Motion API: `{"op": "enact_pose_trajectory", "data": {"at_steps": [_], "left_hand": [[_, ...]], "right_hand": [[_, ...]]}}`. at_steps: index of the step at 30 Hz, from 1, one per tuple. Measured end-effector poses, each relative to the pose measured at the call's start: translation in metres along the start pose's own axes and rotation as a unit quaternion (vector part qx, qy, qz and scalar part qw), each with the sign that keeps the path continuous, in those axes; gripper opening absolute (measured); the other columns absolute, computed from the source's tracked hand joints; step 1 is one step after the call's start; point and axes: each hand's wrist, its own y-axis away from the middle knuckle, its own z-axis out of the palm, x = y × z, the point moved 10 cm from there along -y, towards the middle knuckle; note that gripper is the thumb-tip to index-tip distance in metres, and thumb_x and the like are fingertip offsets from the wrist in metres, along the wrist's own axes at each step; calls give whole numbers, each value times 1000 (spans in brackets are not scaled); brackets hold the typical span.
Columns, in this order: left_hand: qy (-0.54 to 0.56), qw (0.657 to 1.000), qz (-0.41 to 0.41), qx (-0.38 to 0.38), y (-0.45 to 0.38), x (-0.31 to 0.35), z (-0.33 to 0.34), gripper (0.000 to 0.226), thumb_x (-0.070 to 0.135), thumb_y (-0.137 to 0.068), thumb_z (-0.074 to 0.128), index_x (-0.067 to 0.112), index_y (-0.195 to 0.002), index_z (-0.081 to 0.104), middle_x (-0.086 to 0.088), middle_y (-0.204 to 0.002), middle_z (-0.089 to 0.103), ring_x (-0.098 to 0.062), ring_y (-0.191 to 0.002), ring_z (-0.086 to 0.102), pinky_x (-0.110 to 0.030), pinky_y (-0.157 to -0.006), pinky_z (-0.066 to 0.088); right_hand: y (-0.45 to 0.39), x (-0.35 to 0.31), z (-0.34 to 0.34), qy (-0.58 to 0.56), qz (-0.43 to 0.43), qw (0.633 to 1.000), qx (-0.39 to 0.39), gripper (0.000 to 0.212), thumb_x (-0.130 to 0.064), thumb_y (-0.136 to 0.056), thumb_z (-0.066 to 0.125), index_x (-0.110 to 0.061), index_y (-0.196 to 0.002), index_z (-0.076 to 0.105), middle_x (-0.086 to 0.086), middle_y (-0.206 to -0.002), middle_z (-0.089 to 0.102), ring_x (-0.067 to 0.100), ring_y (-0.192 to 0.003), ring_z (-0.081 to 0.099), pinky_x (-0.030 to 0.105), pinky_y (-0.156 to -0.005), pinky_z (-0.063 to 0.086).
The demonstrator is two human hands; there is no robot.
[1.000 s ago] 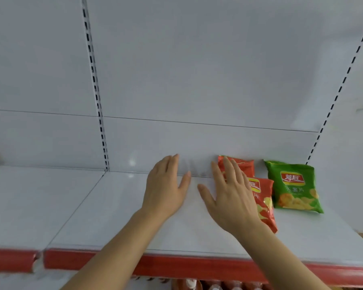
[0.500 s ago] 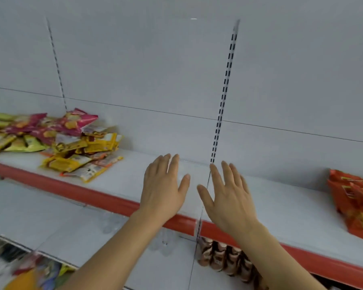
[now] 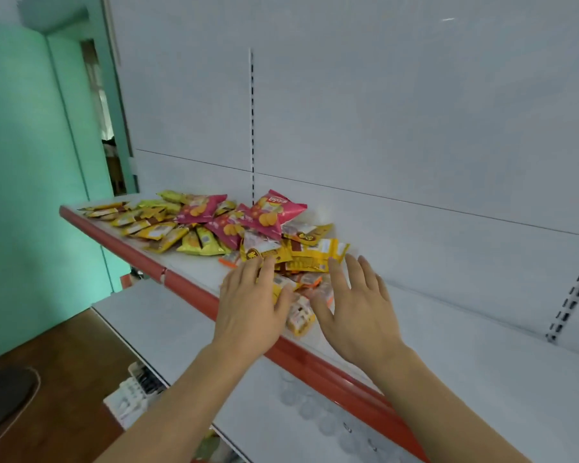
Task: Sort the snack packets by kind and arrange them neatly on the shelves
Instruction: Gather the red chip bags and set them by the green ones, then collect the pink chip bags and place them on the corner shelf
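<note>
Both the left hand (image 3: 249, 305) and right hand (image 3: 358, 307), fingers spread and holding nothing, reach the mixed packet pile (image 3: 234, 228); next, one kind likely needs picking out.

A shop — white gondola shelving (image 3: 481, 345) with red price rails (image 3: 188, 289), heaped snack packets (image 3: 234, 225).

Both flat hands, left hand (image 3: 249, 305) and right hand (image 3: 358, 305), have been brought from bare shelf over the heap of yellow and pink snack packets (image 3: 248, 228).
</note>
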Motion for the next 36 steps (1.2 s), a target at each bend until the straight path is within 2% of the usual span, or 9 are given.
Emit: {"op": "enact_pose_trajectory", "data": {"at_steps": [4,9,18,21,25,29,33,34,36], "left_hand": [[-14,1000,-11,3,-48,-41,-2,62,50,-107,38,15,-158,36,-7,-159,44,-27,-148,36,-44,-122,30],[-4,1000,-24,-12,-87,-88,8,62,48,-108,36,15,-160,32,-5,-159,42,-26,-149,36,-43,-122,31],[5,998,57,-38,-160,-144,24,62,49,-109,31,17,-162,27,-4,-164,35,-25,-151,30,-40,-124,25],[23,993,100,-56,-180,-158,26,61,49,-109,31,17,-161,27,-3,-165,34,-24,-152,29,-39,-124,24],[130,980,127,-85,-205,-170,24,61,48,-109,34,17,-161,30,-2,-165,36,-20,-152,32,-38,-123,29],[359,926,45,-111,-230,-187,18,68,62,-104,32,20,-157,40,3,-155,51,-16,-140,50,-34,-114,40],[593,778,-104,-179,-250,-212,30,53,65,-97,54,24,-128,65,4,-121,73,-23,-97,78,-46,-94,61],[611,760,-125,-185,-254,-220,29,49,60,-95,62,21,-124,66,3,-114,74,-23,-87,79,-45,-86,64],[601,765,-147,-180,-264,-244,29,50,53,-91,72,17,-125,63,0,-111,73,-22,-81,80,-44,-81,65]], "right_hand": [[-61,-23,23,7,-15,1000,-4,86,-69,-90,7,-18,-156,27,17,-162,26,36,-152,16,51,-122,20],[-115,-42,53,36,-7,999,-22,69,-62,-100,26,-20,-156,23,17,-160,29,36,-151,18,50,-121,19],[-186,-71,96,89,81,993,-16,70,-53,-100,32,-20,-156,8,16,-148,47,36,-142,34,49,-116,30],[-196,-75,96,81,125,989,-8,62,-39,-100,42,-22,-154,17,12,-129,62,36,-128,48,48,-105,42],[-198,-93,72,93,115,985,93,56,-9,-84,66,-16,-139,52,6,-88,73,36,-102,64,45,-81,51],[-200,-130,49,103,35,970,215,56,2,-78,74,-9,-131,63,7,-92,76,34,-103,66,46,-81,53],[-216,-176,66,61,-97,968,222,54,5,-81,70,-8,-133,61,5,-110,74,33,-117,61,48,-89,53],[-221,-181,70,47,-113,968,220,52,5,-82,67,-8,-133,61,5,-113,73,33,-119,60,48,-89,53],[-234,-188,78,23,-137,966,217,52,2,-83,62,-9,-133,61,5,-117,72,33,-122,58,49,-86,56]]}}
